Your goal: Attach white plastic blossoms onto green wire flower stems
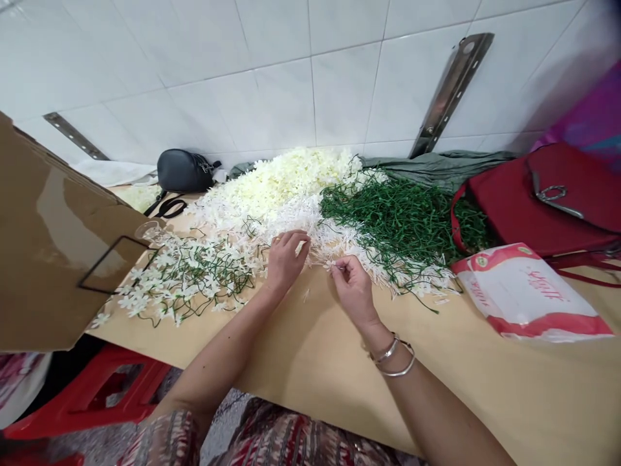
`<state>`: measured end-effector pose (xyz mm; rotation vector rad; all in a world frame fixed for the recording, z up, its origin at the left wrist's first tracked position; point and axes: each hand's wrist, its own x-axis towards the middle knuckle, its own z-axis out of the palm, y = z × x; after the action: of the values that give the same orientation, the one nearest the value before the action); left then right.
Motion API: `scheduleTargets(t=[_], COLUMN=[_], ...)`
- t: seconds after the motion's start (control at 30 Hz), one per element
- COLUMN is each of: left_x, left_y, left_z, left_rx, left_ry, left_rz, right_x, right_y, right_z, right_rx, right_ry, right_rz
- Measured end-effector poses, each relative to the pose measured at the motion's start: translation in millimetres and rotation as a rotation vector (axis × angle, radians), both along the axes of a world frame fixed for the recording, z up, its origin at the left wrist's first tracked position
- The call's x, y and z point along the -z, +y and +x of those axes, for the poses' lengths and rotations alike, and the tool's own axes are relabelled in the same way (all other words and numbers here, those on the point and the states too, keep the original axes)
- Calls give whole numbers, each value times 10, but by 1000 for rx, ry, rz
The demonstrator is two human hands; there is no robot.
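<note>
My left hand [288,260] reaches to the near edge of a pile of thin white plastic pieces [295,217], its fingers bent and slightly apart. Nothing shows in its grasp. My right hand [355,290] is closed in a pinch of thumb and forefinger on a small whitish piece [334,266], mostly hidden by the fingertips. To the left lie white artificial flowers on green stems [194,275]. Cream flower heads [291,175] are heaped behind the white pieces. A tangled mound of green plastic stems [402,217] sits to the right.
A cardboard box [58,246] stands at the table's left. Against the tiled wall rests a dark pouch [183,171]. On the right are a red bag [557,200] and a white and pink plastic package [531,291]. A red stool [97,388] is below the wooden table [310,349].
</note>
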<state>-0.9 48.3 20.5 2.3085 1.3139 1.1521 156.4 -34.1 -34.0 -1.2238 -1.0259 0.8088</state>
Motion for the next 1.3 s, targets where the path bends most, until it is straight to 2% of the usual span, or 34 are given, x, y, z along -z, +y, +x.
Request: scheduleTargets(t=[0.23, 0.4, 0.63, 1.3], left_x=[37, 146, 275, 256], left_y=[-176, -300, -343, -370], left_z=[149, 198, 220, 199], left_rx=[-13, 27, 64, 59], left_ry=[-336, -450, -453, -394], left_rz=[-86, -119, -200, -226], right_x=[-39, -90, -112, -82], right_y=[-51, -70, -111, -156], right_z=[10, 5, 32, 34], right_rx=[0, 13, 34, 80], right_ry=[56, 97, 125, 70], right_rz=[-69, -86, -139, -197])
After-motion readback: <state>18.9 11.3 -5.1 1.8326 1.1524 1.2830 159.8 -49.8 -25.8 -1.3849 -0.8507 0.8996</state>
